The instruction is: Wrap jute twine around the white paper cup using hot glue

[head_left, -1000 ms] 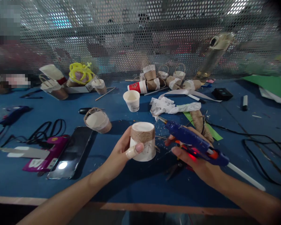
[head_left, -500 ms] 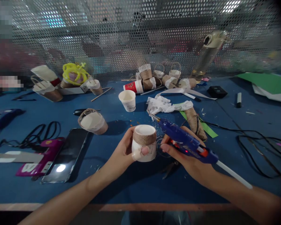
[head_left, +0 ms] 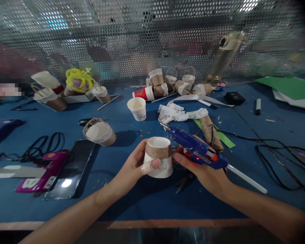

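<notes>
My left hand (head_left: 139, 161) is closed around a white paper cup (head_left: 161, 169), its thumb across the front. The cup stands upside down in my grip, with a band of brown twine (head_left: 159, 151) wound round its upper part. In my right hand (head_left: 203, 169) is a blue hot glue gun (head_left: 193, 144), nozzle pointing up and left, a white glue stick (head_left: 246, 178) sticking out of its back. The right fingertips are close to the twine band; whether they hold the twine's loose end I cannot make out. Dark scissors (head_left: 184, 183) lie partly hidden beneath the right hand.
A twine-covered cup (head_left: 101, 132), a phone (head_left: 71, 169) and a magenta glue gun (head_left: 45, 169) lie left. Beyond my hands are a white cup (head_left: 137, 109), white lace (head_left: 174, 113) and a twine roll (head_left: 209, 134). Black cords (head_left: 274, 162) loop at right; a perforated metal screen (head_left: 132, 44) backs the table.
The cup has tilted slightly and moved a little right in my left hand. My right hand with the glue gun has shifted slightly left, closer to the cup.
</notes>
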`<control>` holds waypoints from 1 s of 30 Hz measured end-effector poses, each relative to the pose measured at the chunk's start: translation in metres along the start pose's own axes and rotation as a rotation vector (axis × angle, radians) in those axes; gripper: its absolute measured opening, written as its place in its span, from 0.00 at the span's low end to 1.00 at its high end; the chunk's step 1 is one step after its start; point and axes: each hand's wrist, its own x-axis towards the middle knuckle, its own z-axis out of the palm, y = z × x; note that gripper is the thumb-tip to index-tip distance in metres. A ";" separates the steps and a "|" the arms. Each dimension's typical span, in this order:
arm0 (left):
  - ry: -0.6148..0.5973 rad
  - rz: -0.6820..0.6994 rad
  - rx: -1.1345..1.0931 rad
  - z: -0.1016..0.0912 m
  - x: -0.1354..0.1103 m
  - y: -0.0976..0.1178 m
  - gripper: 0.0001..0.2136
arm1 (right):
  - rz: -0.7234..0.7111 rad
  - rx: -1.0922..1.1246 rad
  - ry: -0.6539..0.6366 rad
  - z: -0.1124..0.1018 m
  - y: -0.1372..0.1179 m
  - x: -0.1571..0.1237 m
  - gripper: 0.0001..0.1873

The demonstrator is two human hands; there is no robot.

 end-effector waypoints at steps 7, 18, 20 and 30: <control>-0.002 0.004 0.002 0.000 0.000 -0.002 0.21 | -0.016 -0.009 -0.008 -0.001 -0.002 0.001 0.09; -0.058 -0.065 -0.025 -0.003 0.000 -0.002 0.23 | -0.030 -0.049 0.025 0.000 -0.004 0.000 0.09; -0.080 -0.072 -0.028 -0.002 0.001 -0.001 0.25 | -0.025 -0.043 0.037 0.000 -0.003 0.000 0.10; 0.000 -0.093 -0.057 0.004 0.001 0.005 0.22 | -0.029 -0.008 0.030 0.001 -0.002 0.002 0.06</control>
